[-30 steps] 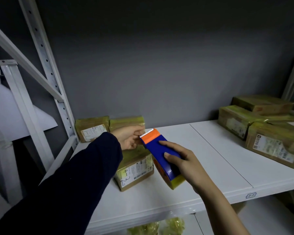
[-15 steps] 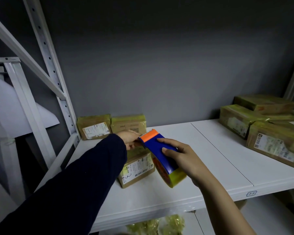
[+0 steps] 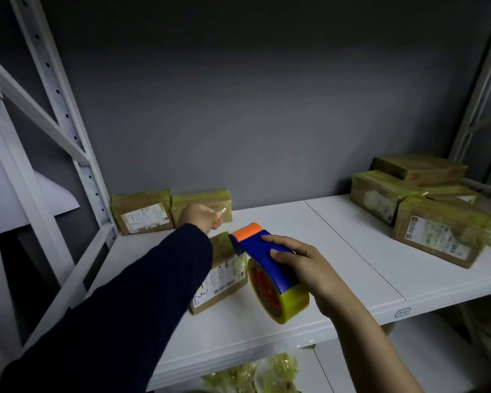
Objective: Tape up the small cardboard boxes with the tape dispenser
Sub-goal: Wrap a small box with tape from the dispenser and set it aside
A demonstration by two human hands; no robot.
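The tape dispenser (image 3: pixel 262 251) has a blue body, an orange cap at its front end, and a yellowish roll with an orange core hanging beneath. It is held in the air just below the centre of the frame, above the white shelf (image 3: pixel 338 251), with the orange end pointing to the upper left. The right hand (image 3: pixel 306 265) grips it from the right side, and its fingers (image 3: pixel 278 241) curl over the top of the blue body.

A small cardboard box (image 3: pixel 227 275) lies on the shelf just left of the roll. It is brown, banded with yellowish tape, and carries a white barcode label. The dark sleeve (image 3: pixel 125 307) partly covers it.

Up and left of the orange cap, and apart from it, the left hand (image 3: pixel 200 218) has its fingers curled, pinching a glossy clear strip of tape (image 3: pixel 221 211). I cannot tell whether that strip reaches back to the dispenser.

Two taped boxes (image 3: pixel 142 215) stand against the grey wall behind the left hand. More boxes (image 3: pixel 437 231) are clustered at the right edge.
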